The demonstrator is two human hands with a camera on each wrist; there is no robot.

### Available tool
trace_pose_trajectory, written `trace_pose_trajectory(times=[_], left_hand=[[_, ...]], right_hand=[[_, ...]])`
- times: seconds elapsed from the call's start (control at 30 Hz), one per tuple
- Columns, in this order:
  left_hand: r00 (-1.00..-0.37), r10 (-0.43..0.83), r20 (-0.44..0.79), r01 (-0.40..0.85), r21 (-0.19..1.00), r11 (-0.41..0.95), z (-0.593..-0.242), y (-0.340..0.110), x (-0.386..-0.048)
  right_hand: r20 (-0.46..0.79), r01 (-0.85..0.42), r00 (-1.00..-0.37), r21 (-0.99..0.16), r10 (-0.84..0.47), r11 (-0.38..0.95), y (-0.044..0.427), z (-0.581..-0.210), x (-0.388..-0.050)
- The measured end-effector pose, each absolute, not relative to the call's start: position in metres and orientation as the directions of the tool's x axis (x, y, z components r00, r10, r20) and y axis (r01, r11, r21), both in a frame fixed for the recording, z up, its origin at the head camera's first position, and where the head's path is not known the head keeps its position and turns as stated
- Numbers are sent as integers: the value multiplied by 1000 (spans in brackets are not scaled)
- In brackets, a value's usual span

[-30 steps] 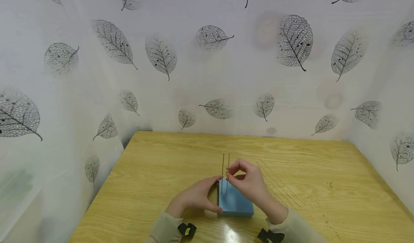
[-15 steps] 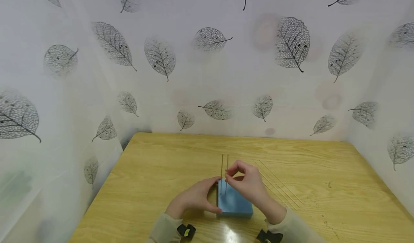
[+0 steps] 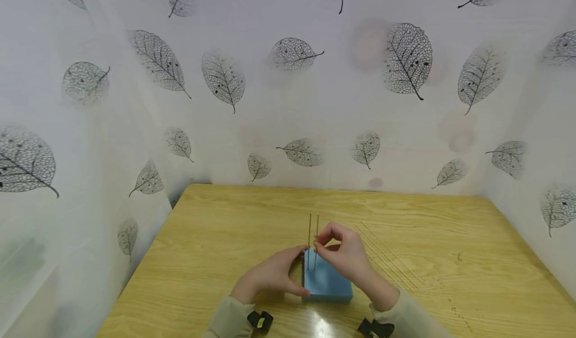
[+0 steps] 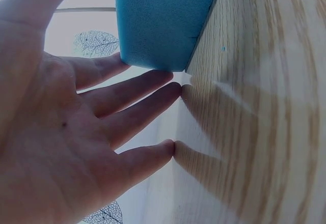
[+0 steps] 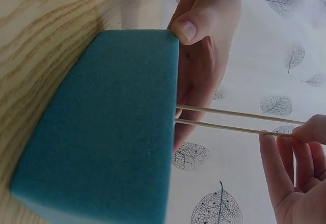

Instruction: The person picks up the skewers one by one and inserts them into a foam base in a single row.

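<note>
Almost nothing has moved since half a second ago: both hands, block and upright sticks hold their places, and only my head view has drifted very slightly. I take the clock face from the centre of the blue foam block (image 3: 328, 285), which lies flat on the wood-grain table (image 3: 216, 228), towards its near side.

At 9 o'clock I see the left hand (image 3: 272, 273), its fingers spread and fairly straight. Its thumb tip rests on the block's near corner and its forefinger reaches the far one. My left wrist view shows the fingertips at the block's end and the little finger down on the tabletop.

Between 1 and 2 o'clock, the right hand (image 3: 348, 258) pinches a slender wooden stick (image 3: 317, 224) between thumb and forefinger. That stick stands nearly upright, its foot at the block's top face around 10 o'clock. Just beside it, apart and roughly parallel, a second upright stick (image 3: 309, 238) stands untouched.

Between 2 and 3 o'clock several loose sticks (image 3: 392, 252) lie slanting on the table, partly hidden from me by the right forearm. At 12 o'clock, past the table's far edge, hangs a leaf-printed backdrop (image 3: 279, 103).
</note>
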State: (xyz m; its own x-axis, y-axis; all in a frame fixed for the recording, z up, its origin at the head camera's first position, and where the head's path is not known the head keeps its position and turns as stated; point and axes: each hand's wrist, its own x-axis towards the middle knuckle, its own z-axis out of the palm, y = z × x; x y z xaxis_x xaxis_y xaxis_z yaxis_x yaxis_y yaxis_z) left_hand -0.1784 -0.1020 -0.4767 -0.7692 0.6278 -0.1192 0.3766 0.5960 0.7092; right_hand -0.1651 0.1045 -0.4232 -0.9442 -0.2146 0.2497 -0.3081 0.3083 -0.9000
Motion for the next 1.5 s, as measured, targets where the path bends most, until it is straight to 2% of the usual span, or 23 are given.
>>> trace_pose_trajectory(times=[0.3,0.77,1.07,1.27,1.5], left_hand=[[-770,628,-107,395,694,602,-478,-102,-180],[-771,625,-124,379,700,606,-478,-105,-178],[-773,622,-126,383,688,616,-477,-104,-178],[-765,631,-127,386,694,608,-479,-105,-179],[-766,630,-126,390,688,612,-481,-103,-180]], right_hand=[[244,-302,-945,-906,-215,297,105,-423,-166],[221,-312,-921,-912,-319,267,124,-424,-169],[234,-333,-932,-852,-276,404,168,-394,-189],[156,-288,-944,-817,-289,500,202,-373,-209],[56,-221,-953,-801,-299,556,234,-375,-229]])
